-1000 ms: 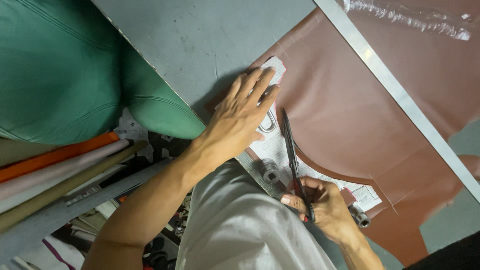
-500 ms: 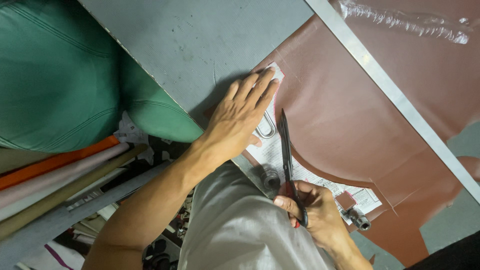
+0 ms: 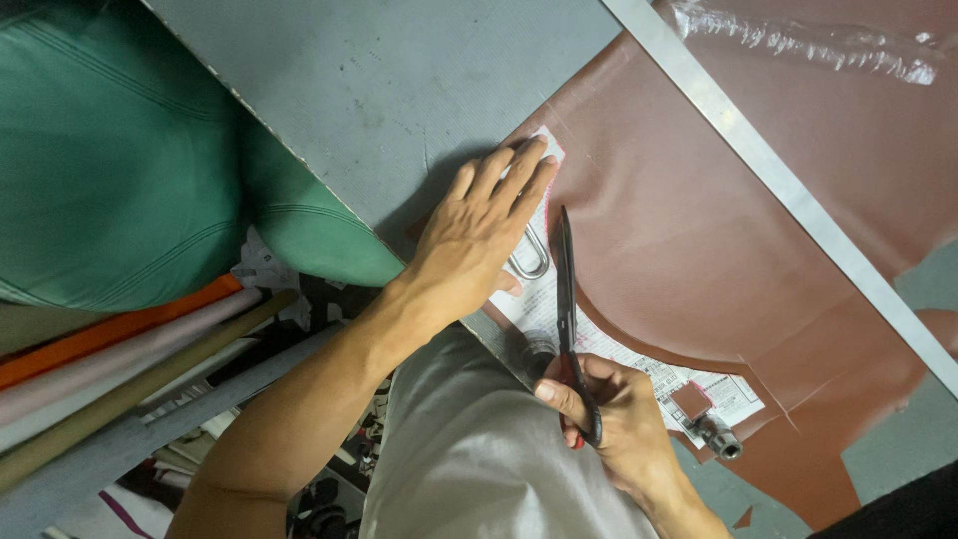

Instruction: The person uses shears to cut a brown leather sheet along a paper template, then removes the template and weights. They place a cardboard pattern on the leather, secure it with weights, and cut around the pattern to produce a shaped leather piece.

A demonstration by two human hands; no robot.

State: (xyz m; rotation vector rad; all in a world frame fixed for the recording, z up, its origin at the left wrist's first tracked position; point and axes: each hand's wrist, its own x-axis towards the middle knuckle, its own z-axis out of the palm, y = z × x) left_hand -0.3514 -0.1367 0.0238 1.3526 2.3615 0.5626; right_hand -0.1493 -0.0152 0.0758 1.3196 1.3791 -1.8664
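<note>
A sheet of brown leather point(image 3: 699, 210) lies on a grey table point(image 3: 399, 90). A white printed paper pattern point(image 3: 619, 349) sits along its cut edge. My left hand point(image 3: 479, 230) lies flat, fingers spread, pressing the pattern's end down onto the leather. My right hand point(image 3: 619, 419) grips the handles of black scissors point(image 3: 566, 289), whose blades point away from me along the pattern's edge, just right of my left hand. A metal loop point(image 3: 529, 262) shows beside my left thumb.
A long metal ruler point(image 3: 778, 180) crosses the leather diagonally. A small metal tool point(image 3: 718, 437) rests on the pattern near my right hand. Green fabric rolls point(image 3: 120, 170) and orange and beige rolls point(image 3: 110, 339) are stacked at the left below the table edge.
The scissors and my right hand have shifted slightly along the pattern's edge. My left hand stays flat in the same place on the pattern.
</note>
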